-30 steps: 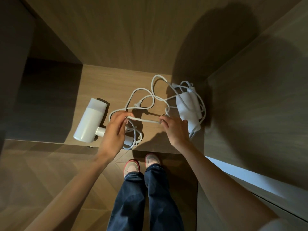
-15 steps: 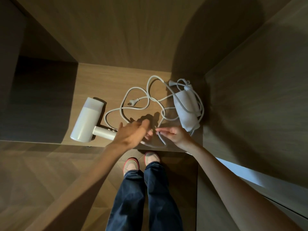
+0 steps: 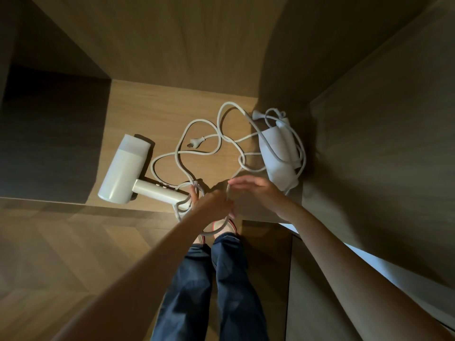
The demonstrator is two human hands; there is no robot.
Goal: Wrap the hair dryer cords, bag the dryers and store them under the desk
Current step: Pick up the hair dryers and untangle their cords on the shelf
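A white hair dryer (image 3: pixel 123 168) lies on the wooden desk (image 3: pixel 147 107) at the left, handle pointing right. Its white cord (image 3: pixel 182 143) sprawls in loose loops across the desk, plug (image 3: pixel 195 142) lying free. My left hand (image 3: pixel 214 203) grips cord loops beside the handle's end, and one loop hangs past the desk's front edge. My right hand (image 3: pixel 261 193), slightly blurred, pinches the cord at its fingertips just right of the left hand. A second white dryer (image 3: pixel 278 153) lies at the right with its own cord draped around it.
A wood wall panel (image 3: pixel 381 156) rises close on the right and another stands behind the desk. A dark recess (image 3: pixel 49 131) opens to the left. Below the desk edge are a herringbone wood floor (image 3: pixel 73 254), my legs in dark trousers and my shoes.
My left hand has moved from the middle of the cord back to the dryer handle's end with a loop of cord. The right hand shifted slightly right and up. The camera moved closer.
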